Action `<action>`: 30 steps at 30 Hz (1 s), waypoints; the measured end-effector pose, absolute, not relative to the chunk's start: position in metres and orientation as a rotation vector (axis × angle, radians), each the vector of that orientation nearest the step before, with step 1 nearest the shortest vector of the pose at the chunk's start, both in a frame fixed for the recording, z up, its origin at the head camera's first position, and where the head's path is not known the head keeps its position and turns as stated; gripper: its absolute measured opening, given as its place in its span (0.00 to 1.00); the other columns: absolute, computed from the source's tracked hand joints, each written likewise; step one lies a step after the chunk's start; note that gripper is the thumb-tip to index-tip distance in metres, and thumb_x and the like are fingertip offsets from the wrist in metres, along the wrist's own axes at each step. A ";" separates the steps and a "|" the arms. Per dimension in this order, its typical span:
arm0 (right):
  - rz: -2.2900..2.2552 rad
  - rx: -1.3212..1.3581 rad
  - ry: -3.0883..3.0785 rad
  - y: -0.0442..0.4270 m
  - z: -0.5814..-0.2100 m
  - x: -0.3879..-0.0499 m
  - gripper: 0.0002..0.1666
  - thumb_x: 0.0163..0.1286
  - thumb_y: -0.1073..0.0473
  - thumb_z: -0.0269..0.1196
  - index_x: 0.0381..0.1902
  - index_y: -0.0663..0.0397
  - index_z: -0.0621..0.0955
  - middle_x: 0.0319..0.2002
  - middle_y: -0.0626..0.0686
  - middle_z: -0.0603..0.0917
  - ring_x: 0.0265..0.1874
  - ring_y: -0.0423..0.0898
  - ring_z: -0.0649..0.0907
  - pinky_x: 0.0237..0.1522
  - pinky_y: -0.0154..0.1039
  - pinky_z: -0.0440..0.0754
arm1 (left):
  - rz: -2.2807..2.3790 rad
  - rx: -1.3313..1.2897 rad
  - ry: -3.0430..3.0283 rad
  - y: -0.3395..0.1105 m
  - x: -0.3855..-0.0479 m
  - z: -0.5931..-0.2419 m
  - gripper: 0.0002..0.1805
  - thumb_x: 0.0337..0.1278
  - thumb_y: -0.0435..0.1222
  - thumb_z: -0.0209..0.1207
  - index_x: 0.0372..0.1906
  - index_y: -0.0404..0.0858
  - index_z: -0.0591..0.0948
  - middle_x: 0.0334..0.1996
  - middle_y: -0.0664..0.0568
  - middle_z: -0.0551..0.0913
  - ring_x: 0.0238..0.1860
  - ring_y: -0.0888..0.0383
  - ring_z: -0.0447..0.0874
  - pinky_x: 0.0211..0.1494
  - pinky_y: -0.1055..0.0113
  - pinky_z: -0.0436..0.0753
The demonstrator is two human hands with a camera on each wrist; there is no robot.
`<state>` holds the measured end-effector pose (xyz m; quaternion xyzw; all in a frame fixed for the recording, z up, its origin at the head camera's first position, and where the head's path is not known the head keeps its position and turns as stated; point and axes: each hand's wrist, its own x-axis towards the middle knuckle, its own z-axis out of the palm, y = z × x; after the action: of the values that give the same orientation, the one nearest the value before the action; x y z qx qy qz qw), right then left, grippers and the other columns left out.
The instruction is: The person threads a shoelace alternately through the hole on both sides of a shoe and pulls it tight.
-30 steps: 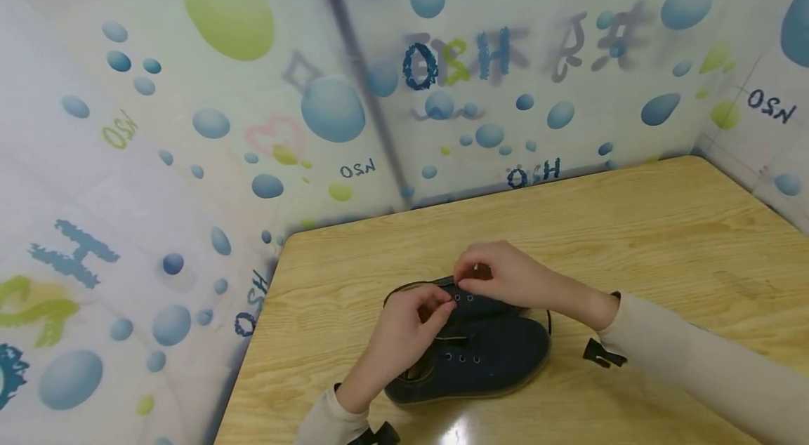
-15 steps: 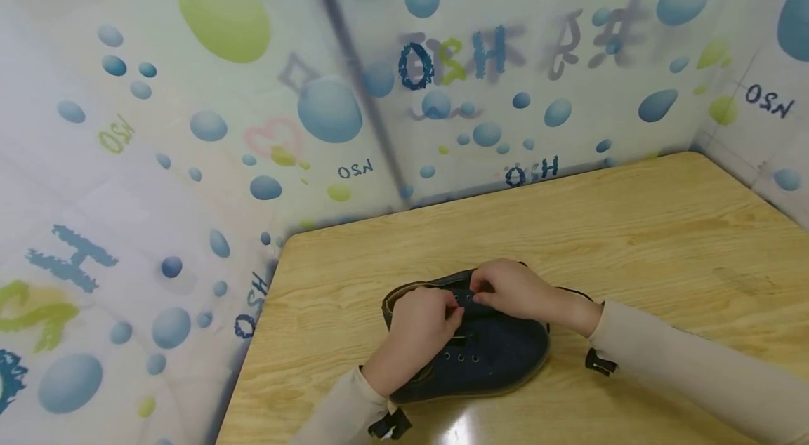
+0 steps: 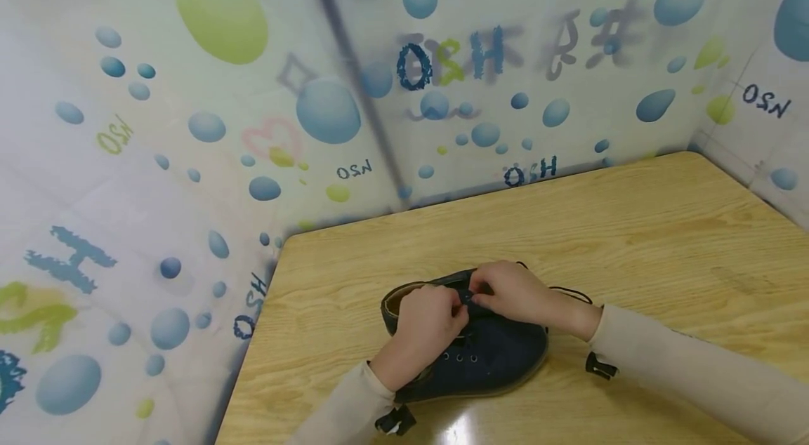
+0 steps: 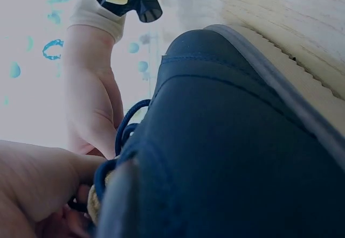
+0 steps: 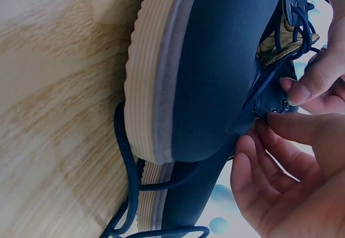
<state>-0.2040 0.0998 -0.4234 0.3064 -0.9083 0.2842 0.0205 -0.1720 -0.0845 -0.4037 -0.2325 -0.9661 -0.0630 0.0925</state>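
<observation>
Two navy lace-up shoes lie side by side on the wooden table, toes to the right. The near shoe [image 3: 499, 350] partly covers the far shoe [image 3: 426, 285]. My left hand [image 3: 426, 319] reaches over the near shoe; its thumb and forefinger pinch at the far shoe's eyelet flap [image 5: 272, 93]. Opposite, my right hand [image 3: 512, 289] pinches the same flap's edge between thumb and fingertips, close beside the metal eyelets. Whether a lace end lies between the fingertips cannot be told. The near shoe's navy shoelace [image 5: 304, 25] is threaded and looped.
A loose navy lace [image 5: 129, 179] trails over the table [image 3: 569, 220] past the toes. Patterned curtain-like walls [image 3: 354, 136] stand along the table's back and left edges. Black clips [image 3: 397, 420] hang at both sleeve cuffs.
My right hand has come down and slightly right at the far shoe's eyelets. The left hand has turned and shifted right toward it. A lace now shows behind the right wrist.
</observation>
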 end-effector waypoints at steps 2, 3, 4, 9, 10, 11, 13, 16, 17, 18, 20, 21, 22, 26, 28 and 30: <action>0.880 0.951 -2.811 0.100 -0.424 -0.204 0.02 0.63 0.59 0.69 0.34 0.48 0.85 0.33 0.45 0.86 0.28 0.35 0.79 0.31 0.31 0.76 | -0.181 -0.687 -2.854 -0.085 -0.172 -0.403 0.25 0.57 0.43 0.65 0.09 0.51 0.69 0.06 0.64 0.60 0.08 0.69 0.55 0.12 0.77 0.52; 0.877 0.950 -2.809 0.099 -0.424 -0.204 0.02 0.63 0.59 0.69 0.34 0.48 0.85 0.33 0.45 0.86 0.28 0.36 0.79 0.32 0.31 0.76 | -0.179 -0.683 -2.850 -0.085 -0.172 -0.403 0.25 0.57 0.43 0.65 0.08 0.51 0.68 0.06 0.64 0.59 0.08 0.69 0.55 0.12 0.77 0.52; 0.875 0.948 -2.805 0.099 -0.424 -0.204 0.02 0.63 0.59 0.69 0.34 0.48 0.85 0.33 0.45 0.86 0.29 0.36 0.80 0.32 0.31 0.76 | -0.180 -0.680 -2.846 -0.085 -0.172 -0.403 0.25 0.57 0.43 0.65 0.08 0.52 0.68 0.05 0.64 0.59 0.08 0.69 0.55 0.12 0.77 0.51; 0.867 0.951 -2.792 0.100 -0.426 -0.204 0.03 0.63 0.60 0.69 0.35 0.48 0.85 0.34 0.46 0.86 0.29 0.37 0.81 0.32 0.32 0.77 | -0.202 -0.677 -2.856 -0.084 -0.172 -0.405 0.24 0.58 0.42 0.65 0.09 0.51 0.71 0.05 0.64 0.62 0.07 0.69 0.55 0.12 0.78 0.52; 0.870 0.951 -2.791 0.100 -0.426 -0.204 0.03 0.64 0.60 0.69 0.35 0.48 0.85 0.34 0.46 0.86 0.30 0.38 0.81 0.32 0.32 0.77 | -0.203 -0.686 -2.849 -0.083 -0.172 -0.406 0.22 0.59 0.43 0.65 0.10 0.51 0.73 0.05 0.64 0.64 0.08 0.70 0.56 0.12 0.78 0.52; 0.874 0.951 -2.790 0.100 -0.427 -0.203 0.03 0.64 0.60 0.69 0.35 0.49 0.85 0.34 0.47 0.86 0.30 0.38 0.81 0.32 0.32 0.77 | -0.203 -0.695 -2.839 -0.083 -0.172 -0.407 0.21 0.59 0.43 0.65 0.12 0.51 0.75 0.06 0.63 0.66 0.08 0.70 0.57 0.12 0.78 0.53; 0.879 0.949 -2.789 0.100 -0.427 -0.203 0.03 0.63 0.60 0.69 0.35 0.49 0.85 0.34 0.47 0.86 0.30 0.39 0.82 0.32 0.32 0.77 | -0.200 -0.708 -2.823 -0.082 -0.173 -0.408 0.16 0.61 0.44 0.65 0.17 0.51 0.81 0.08 0.63 0.72 0.09 0.70 0.60 0.13 0.78 0.56; 0.882 0.945 -2.779 0.100 -0.428 -0.203 0.03 0.63 0.61 0.69 0.34 0.48 0.85 0.33 0.46 0.86 0.30 0.40 0.82 0.32 0.32 0.77 | -0.176 -0.706 -2.763 -0.081 -0.176 -0.411 0.09 0.61 0.46 0.65 0.25 0.52 0.85 0.15 0.62 0.80 0.12 0.70 0.68 0.16 0.79 0.61; 0.882 0.948 -2.770 0.100 -0.428 -0.203 0.03 0.63 0.60 0.69 0.34 0.47 0.85 0.33 0.46 0.86 0.30 0.39 0.82 0.32 0.31 0.76 | -0.177 -0.700 -2.744 -0.081 -0.177 -0.412 0.08 0.60 0.47 0.66 0.27 0.52 0.85 0.17 0.62 0.81 0.14 0.69 0.70 0.17 0.79 0.63; 0.884 0.950 -2.763 0.100 -0.429 -0.203 0.03 0.63 0.60 0.69 0.33 0.47 0.84 0.33 0.46 0.86 0.29 0.39 0.82 0.32 0.31 0.76 | -0.175 -0.693 -2.726 -0.082 -0.178 -0.413 0.07 0.59 0.47 0.67 0.28 0.52 0.84 0.20 0.62 0.82 0.16 0.68 0.72 0.18 0.79 0.64; 0.882 0.955 -2.749 0.100 -0.431 -0.203 0.03 0.63 0.60 0.69 0.32 0.46 0.83 0.32 0.45 0.85 0.29 0.38 0.81 0.31 0.30 0.75 | -0.166 -0.694 -2.668 -0.083 -0.180 -0.415 0.08 0.56 0.48 0.69 0.29 0.51 0.83 0.24 0.61 0.81 0.22 0.66 0.75 0.22 0.78 0.69; 0.884 0.958 -2.741 0.100 -0.432 -0.203 0.04 0.63 0.59 0.69 0.32 0.45 0.83 0.32 0.45 0.85 0.29 0.37 0.80 0.31 0.30 0.75 | -0.167 -0.701 -2.647 -0.084 -0.181 -0.415 0.09 0.54 0.48 0.70 0.31 0.50 0.82 0.27 0.60 0.81 0.25 0.64 0.75 0.25 0.77 0.71; 0.885 0.963 -2.731 0.100 -0.433 -0.203 0.04 0.63 0.59 0.69 0.32 0.45 0.83 0.32 0.44 0.84 0.29 0.37 0.80 0.31 0.30 0.75 | -0.164 -0.715 -2.626 -0.085 -0.183 -0.416 0.10 0.53 0.48 0.70 0.32 0.50 0.82 0.29 0.58 0.80 0.27 0.63 0.75 0.27 0.76 0.73; 0.902 0.961 -2.693 0.102 -0.438 -0.202 0.07 0.61 0.60 0.71 0.31 0.44 0.81 0.32 0.44 0.83 0.30 0.37 0.80 0.33 0.31 0.75 | -0.167 -0.822 -2.627 -0.087 -0.187 -0.417 0.13 0.55 0.47 0.69 0.42 0.48 0.82 0.36 0.56 0.82 0.34 0.59 0.75 0.37 0.72 0.77; 0.929 0.958 -2.673 0.103 -0.440 -0.201 0.08 0.60 0.60 0.72 0.30 0.44 0.81 0.31 0.44 0.83 0.30 0.37 0.80 0.33 0.32 0.75 | -0.240 -0.890 -2.693 -0.088 -0.189 -0.418 0.13 0.59 0.45 0.67 0.45 0.47 0.82 0.36 0.56 0.84 0.33 0.61 0.77 0.35 0.74 0.77; 0.956 0.948 -2.658 0.104 -0.441 -0.201 0.08 0.59 0.61 0.72 0.30 0.44 0.81 0.31 0.44 0.83 0.29 0.36 0.80 0.33 0.31 0.75 | -0.350 -0.927 -2.781 -0.088 -0.190 -0.418 0.11 0.62 0.43 0.64 0.47 0.46 0.82 0.36 0.56 0.87 0.30 0.63 0.80 0.32 0.76 0.75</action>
<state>-0.2009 0.1037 -0.4410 0.3172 -0.8892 0.3198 0.0809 -0.1896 -0.0882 -0.4183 -0.3126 -0.9378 -0.1180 0.0946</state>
